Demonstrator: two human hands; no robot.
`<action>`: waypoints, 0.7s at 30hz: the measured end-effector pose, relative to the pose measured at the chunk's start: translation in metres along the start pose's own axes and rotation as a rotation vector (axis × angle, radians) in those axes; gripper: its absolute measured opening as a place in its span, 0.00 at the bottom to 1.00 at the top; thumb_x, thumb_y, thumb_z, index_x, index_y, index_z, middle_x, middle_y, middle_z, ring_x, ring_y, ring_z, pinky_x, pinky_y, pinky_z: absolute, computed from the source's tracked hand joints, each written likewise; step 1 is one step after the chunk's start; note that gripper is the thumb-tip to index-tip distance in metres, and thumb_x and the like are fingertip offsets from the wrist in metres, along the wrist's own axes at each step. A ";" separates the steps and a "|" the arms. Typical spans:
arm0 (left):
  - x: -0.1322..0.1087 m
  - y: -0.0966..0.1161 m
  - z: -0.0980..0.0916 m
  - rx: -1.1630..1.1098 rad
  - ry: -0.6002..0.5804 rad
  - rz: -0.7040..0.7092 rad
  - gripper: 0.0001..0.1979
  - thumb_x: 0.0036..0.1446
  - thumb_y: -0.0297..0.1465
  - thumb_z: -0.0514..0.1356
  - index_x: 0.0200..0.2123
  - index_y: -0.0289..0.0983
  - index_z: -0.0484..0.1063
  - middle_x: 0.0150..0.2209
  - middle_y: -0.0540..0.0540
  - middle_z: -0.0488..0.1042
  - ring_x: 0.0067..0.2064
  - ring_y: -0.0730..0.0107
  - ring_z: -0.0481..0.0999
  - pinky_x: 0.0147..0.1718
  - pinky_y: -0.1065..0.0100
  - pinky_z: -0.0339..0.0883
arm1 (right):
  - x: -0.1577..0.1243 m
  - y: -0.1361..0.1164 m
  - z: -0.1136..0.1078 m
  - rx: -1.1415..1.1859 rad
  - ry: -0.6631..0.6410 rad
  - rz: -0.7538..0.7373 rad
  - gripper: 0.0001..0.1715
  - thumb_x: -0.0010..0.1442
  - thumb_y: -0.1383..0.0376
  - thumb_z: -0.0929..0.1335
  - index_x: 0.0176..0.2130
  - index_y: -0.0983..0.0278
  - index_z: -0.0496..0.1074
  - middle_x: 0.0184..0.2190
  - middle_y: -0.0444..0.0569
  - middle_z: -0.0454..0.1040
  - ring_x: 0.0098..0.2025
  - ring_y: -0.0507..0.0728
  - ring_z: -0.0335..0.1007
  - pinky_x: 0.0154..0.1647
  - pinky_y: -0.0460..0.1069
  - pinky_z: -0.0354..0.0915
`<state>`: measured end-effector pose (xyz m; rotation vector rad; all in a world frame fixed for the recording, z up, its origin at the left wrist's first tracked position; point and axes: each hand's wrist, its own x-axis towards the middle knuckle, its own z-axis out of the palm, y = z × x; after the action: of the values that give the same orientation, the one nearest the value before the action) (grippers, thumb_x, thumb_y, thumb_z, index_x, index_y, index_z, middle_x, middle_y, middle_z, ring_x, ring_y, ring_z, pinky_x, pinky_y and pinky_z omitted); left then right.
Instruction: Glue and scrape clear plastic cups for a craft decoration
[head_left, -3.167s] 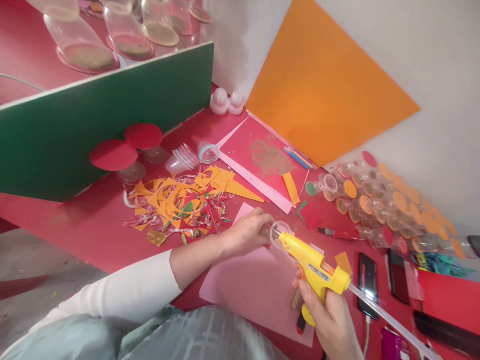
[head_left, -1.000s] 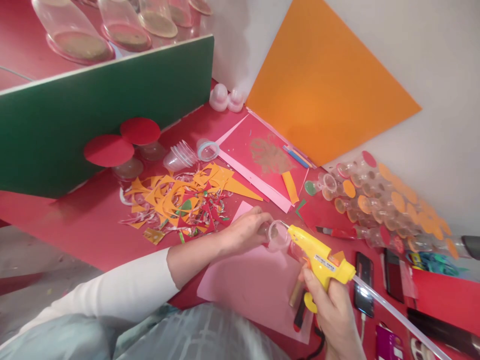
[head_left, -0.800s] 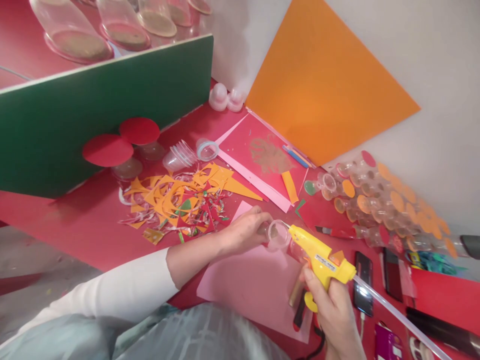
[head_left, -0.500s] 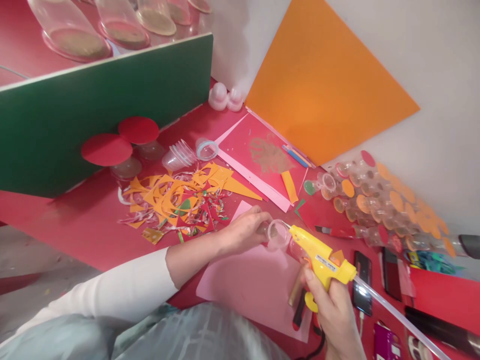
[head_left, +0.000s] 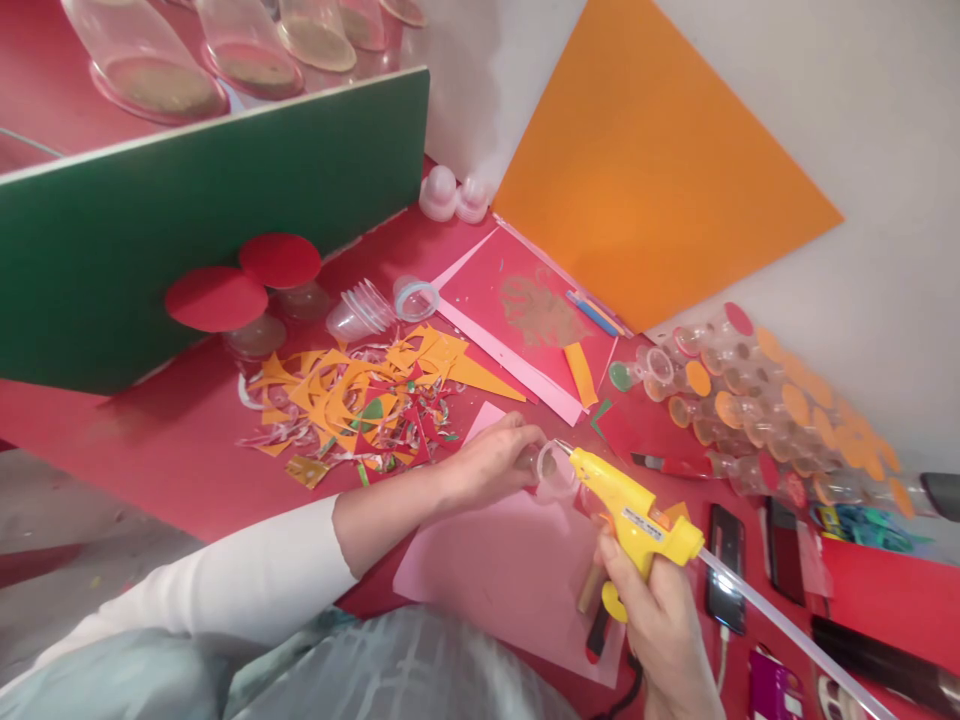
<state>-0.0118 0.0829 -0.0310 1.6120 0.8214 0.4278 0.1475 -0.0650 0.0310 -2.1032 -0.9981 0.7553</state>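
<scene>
My left hand (head_left: 491,462) is closed round a small clear plastic cup (head_left: 553,472), held on its side above a pink paper sheet (head_left: 502,570). My right hand (head_left: 664,625) grips a yellow hot glue gun (head_left: 634,512) with a clear glue stick out the back. The gun's nozzle touches the cup's rim.
Orange and red paper scraps (head_left: 360,395) lie left of my hands. A cluster of clear cups with orange and red lids (head_left: 765,410) sits at the right, with phones (head_left: 726,568) near the edge. A green board (head_left: 195,220) and an orange sheet (head_left: 652,160) stand behind.
The glue gun's nozzle has crept slightly left along the cup's rim. My left hand keeps the cup almost in place.
</scene>
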 end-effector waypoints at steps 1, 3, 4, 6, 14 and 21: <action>0.000 0.000 0.000 -0.001 -0.003 0.008 0.08 0.51 0.24 0.64 0.37 0.38 0.74 0.35 0.51 0.63 0.37 0.69 0.69 0.38 0.70 0.65 | 0.001 0.001 -0.001 -0.012 0.015 -0.008 0.19 0.57 0.49 0.72 0.30 0.62 0.74 0.20 0.45 0.71 0.22 0.55 0.67 0.21 0.47 0.62; 0.000 -0.002 0.000 0.002 -0.008 0.019 0.09 0.52 0.25 0.64 0.38 0.38 0.75 0.35 0.50 0.64 0.39 0.68 0.70 0.39 0.69 0.65 | 0.002 0.004 -0.002 -0.044 0.057 -0.042 0.21 0.56 0.47 0.72 0.30 0.63 0.75 0.22 0.47 0.74 0.25 0.57 0.70 0.22 0.48 0.64; 0.000 -0.002 0.001 0.005 -0.010 0.022 0.09 0.52 0.26 0.64 0.39 0.38 0.75 0.36 0.49 0.64 0.40 0.67 0.71 0.40 0.68 0.66 | 0.002 0.005 -0.003 -0.056 0.078 -0.061 0.22 0.56 0.46 0.72 0.30 0.64 0.75 0.23 0.48 0.75 0.26 0.57 0.71 0.24 0.49 0.66; 0.001 -0.004 0.001 0.009 -0.008 0.021 0.11 0.52 0.26 0.64 0.41 0.38 0.75 0.37 0.49 0.65 0.41 0.66 0.71 0.41 0.68 0.66 | 0.004 0.009 -0.006 -0.061 0.091 -0.070 0.24 0.56 0.46 0.72 0.31 0.65 0.76 0.23 0.49 0.76 0.27 0.58 0.72 0.26 0.49 0.68; 0.002 -0.004 0.001 0.017 -0.004 0.011 0.07 0.53 0.27 0.64 0.38 0.39 0.75 0.35 0.49 0.65 0.41 0.65 0.71 0.40 0.67 0.66 | 0.009 0.014 -0.016 -0.049 0.053 -0.027 0.22 0.52 0.48 0.74 0.32 0.65 0.78 0.24 0.51 0.79 0.26 0.59 0.76 0.26 0.50 0.71; 0.001 -0.002 0.000 0.029 0.006 0.013 0.04 0.52 0.27 0.63 0.34 0.38 0.74 0.34 0.49 0.65 0.39 0.66 0.70 0.39 0.68 0.66 | 0.005 0.006 -0.015 0.002 -0.004 0.014 0.21 0.54 0.49 0.73 0.25 0.63 0.75 0.15 0.46 0.74 0.17 0.55 0.70 0.19 0.48 0.68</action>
<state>-0.0112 0.0837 -0.0336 1.6440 0.8255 0.4323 0.1632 -0.0682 0.0344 -2.1098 -0.9855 0.7669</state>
